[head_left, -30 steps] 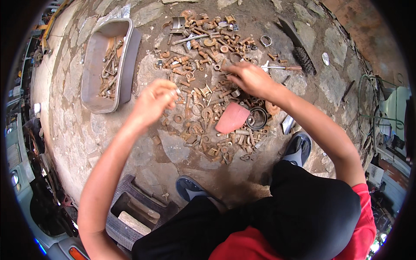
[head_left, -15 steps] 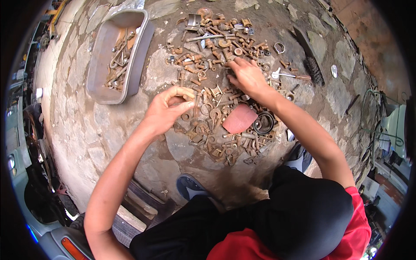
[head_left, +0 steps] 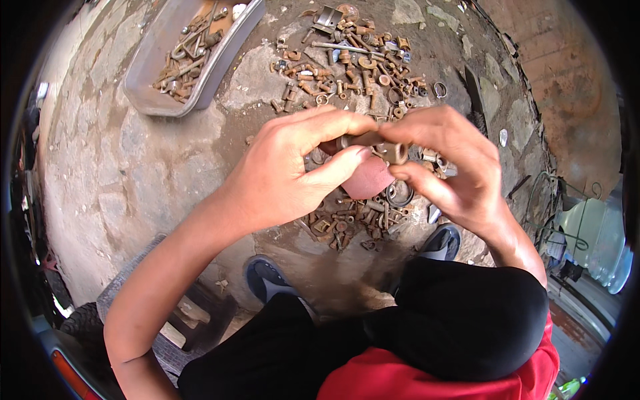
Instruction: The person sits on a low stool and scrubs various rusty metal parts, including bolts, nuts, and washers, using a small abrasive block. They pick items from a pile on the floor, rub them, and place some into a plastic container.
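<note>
Both hands are raised close to the camera over a heap of rusty bolts and nuts (head_left: 353, 73) on the stone floor. My left hand (head_left: 293, 167) and my right hand (head_left: 447, 160) together hold one rusty bolt (head_left: 380, 143) between thumb and fingers, one hand at each end. Below the hands a pink flat piece (head_left: 367, 183) and a black rubber ring (head_left: 400, 195) lie among more rusty parts (head_left: 347, 223). Much of the heap is hidden behind the hands.
A grey metal tray (head_left: 220, 73) with several rusty parts sits at the upper left on the stone floor (head_left: 133, 173). My two shoes (head_left: 263, 280) rest near the heap. A dark flat tool (head_left: 475, 90) lies at the right. Clutter lines the far right edge.
Both hands have risen from the heap toward the camera and come together. They now hold a rusty bolt between them; earlier they were spread apart over the parts.
</note>
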`<state>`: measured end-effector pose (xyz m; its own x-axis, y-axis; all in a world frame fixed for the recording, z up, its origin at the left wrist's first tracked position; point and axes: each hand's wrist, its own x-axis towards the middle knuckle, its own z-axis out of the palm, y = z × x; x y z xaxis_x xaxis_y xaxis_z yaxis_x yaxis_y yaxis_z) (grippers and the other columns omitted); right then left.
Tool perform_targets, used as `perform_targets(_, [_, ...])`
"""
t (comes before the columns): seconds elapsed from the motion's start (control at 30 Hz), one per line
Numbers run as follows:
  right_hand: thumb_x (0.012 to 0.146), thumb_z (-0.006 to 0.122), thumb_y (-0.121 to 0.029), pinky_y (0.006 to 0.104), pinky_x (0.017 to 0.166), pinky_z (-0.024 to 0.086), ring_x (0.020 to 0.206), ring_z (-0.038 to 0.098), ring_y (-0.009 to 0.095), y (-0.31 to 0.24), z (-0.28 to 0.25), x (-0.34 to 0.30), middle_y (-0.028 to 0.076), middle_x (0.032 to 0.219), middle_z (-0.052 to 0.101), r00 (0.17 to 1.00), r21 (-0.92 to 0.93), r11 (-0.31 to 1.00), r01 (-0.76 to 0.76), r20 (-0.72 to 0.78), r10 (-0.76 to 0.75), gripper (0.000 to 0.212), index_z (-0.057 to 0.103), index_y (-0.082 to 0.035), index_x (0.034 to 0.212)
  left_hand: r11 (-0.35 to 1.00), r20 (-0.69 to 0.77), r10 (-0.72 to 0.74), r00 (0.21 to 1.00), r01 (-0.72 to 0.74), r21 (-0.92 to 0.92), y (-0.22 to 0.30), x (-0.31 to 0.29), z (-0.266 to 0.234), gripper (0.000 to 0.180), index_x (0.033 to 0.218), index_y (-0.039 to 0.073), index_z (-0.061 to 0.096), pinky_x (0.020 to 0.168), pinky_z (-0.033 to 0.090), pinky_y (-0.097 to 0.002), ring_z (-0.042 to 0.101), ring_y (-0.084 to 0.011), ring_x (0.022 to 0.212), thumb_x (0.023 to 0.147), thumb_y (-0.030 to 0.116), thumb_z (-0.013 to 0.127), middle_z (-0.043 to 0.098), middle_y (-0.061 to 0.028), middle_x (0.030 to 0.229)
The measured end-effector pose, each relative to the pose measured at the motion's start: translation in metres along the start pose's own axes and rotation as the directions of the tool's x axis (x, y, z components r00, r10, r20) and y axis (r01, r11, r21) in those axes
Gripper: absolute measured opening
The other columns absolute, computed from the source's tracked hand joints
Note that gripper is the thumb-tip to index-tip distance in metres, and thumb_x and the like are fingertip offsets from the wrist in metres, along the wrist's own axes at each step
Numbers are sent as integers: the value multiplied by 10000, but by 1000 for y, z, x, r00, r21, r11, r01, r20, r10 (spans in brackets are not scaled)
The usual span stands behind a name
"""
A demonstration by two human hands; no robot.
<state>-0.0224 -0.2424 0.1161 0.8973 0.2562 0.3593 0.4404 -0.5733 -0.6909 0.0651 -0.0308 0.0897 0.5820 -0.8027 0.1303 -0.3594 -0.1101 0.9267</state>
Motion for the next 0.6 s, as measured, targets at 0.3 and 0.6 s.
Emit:
perform_targets(0.3, [794,738,-2,344,881,522,1003,661,223,-2,6,9,117,1102,686,990,149,986,-71,-114,88,363,655,-4,1147,988,-162,149,976,-140,67,17,-4,-10,218,1025,-7,654,644,509,-296,636,-187,748,812,20,691,671,-108,929])
perform_targets(0.6, [830,694,62,372,990,486,1112,623,245,5,18,-8,154,1148,650,963,499,860,-103,-168,213,345,605,43,1162,963,-50,110,993,-94,254,32,1,-15,316,1057,61,584,572,500,-295,606,-162,641,791,101,749,642,-36,843])
